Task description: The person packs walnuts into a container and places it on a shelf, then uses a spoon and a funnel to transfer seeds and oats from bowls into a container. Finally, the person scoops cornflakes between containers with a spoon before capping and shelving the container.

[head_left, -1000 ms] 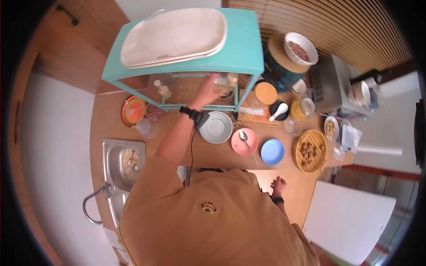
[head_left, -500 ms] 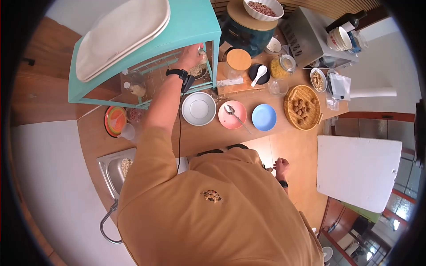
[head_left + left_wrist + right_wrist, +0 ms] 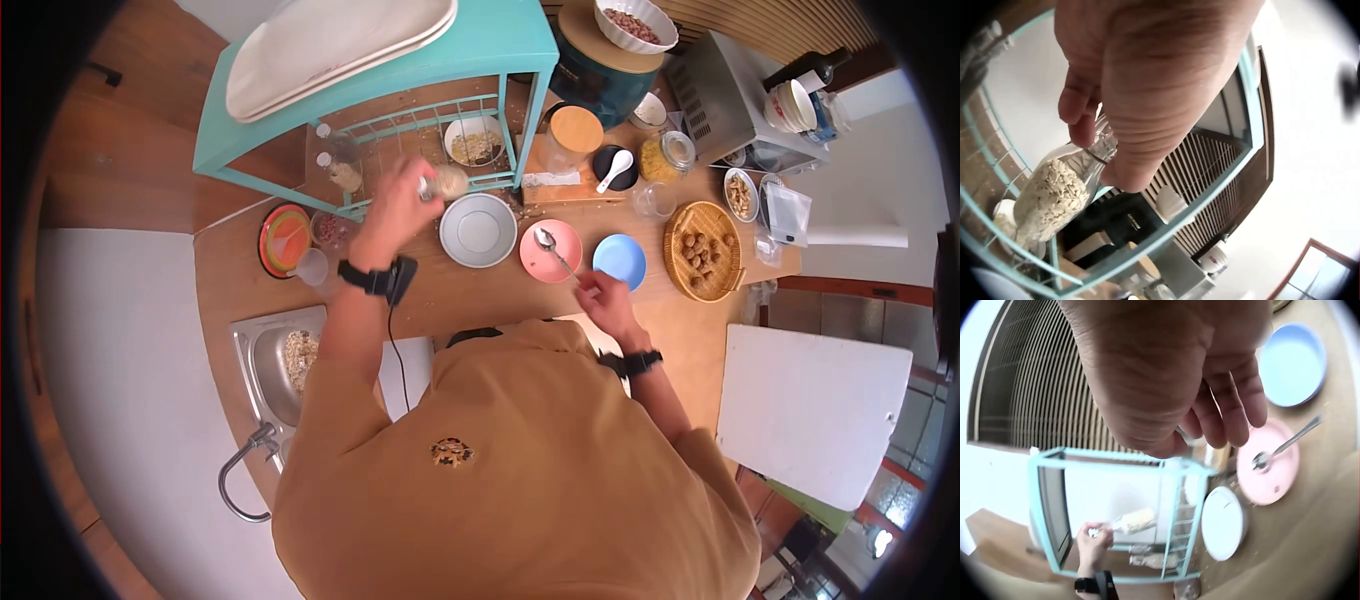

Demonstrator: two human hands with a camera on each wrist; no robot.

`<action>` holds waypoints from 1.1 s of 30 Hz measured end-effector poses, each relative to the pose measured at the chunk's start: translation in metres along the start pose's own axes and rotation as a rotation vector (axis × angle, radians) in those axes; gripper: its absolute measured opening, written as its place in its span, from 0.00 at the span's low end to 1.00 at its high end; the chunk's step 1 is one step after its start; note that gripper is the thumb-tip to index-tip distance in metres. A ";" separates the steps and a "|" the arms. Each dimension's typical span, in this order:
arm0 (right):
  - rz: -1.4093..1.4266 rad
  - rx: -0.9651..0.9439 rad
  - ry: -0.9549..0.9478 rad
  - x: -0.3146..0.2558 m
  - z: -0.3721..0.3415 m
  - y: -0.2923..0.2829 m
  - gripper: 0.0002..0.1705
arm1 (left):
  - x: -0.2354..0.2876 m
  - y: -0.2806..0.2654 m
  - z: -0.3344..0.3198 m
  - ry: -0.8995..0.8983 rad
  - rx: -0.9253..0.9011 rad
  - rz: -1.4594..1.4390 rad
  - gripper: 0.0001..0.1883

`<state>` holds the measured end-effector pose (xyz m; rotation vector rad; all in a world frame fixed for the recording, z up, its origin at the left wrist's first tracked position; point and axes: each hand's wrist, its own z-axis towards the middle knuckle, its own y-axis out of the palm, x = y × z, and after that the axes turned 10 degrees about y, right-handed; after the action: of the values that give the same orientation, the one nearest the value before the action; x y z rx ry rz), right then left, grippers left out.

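Observation:
Held by its neck in my left hand (image 3: 393, 215) is a clear glass bottle (image 3: 1054, 197), partly filled with oats and tipped over at a slant. In the head view the bottle overlaps the front of the turquoise rack (image 3: 500, 50), close above a grey-white bowl (image 3: 478, 232). My right hand (image 3: 607, 300), fingers loosely bent and holding nothing, hovers near the blue bowl (image 3: 620, 258). A metal spoon (image 3: 1297, 434) lies across the pink dish (image 3: 1263, 490), apart from the right fingers in the right wrist view.
Inside the rack are a white bowl of oats (image 3: 474, 145) and further bottles (image 3: 345, 175). To the right are a wicker basket of walnuts (image 3: 705, 258), a lidded jar (image 3: 572, 135) and a yellow-filled jar (image 3: 662, 158). The sink (image 3: 275, 370) is at left.
My left hand has drawn back out of the rack, bringing the oat bottle toward me. My right hand has risen from beside the body to the counter by the blue bowl.

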<state>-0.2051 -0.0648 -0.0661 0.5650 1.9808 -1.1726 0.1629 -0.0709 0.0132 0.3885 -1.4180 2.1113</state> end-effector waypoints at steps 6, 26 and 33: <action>-0.097 -0.127 -0.471 -0.105 0.047 0.083 0.24 | 0.058 0.009 -0.073 0.005 -0.039 -0.322 0.16; -0.029 -0.058 -0.198 -0.074 0.050 0.167 0.27 | 0.034 0.050 -0.085 -0.219 -0.187 -0.015 0.29; 0.007 -0.152 -0.229 -0.059 0.050 0.149 0.25 | 0.010 0.034 -0.078 -0.082 -0.460 -0.396 0.19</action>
<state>-0.0475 -0.0367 -0.1155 0.3437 1.8499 -1.0235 0.1399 -0.0068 -0.0384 0.5225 -1.6594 1.4217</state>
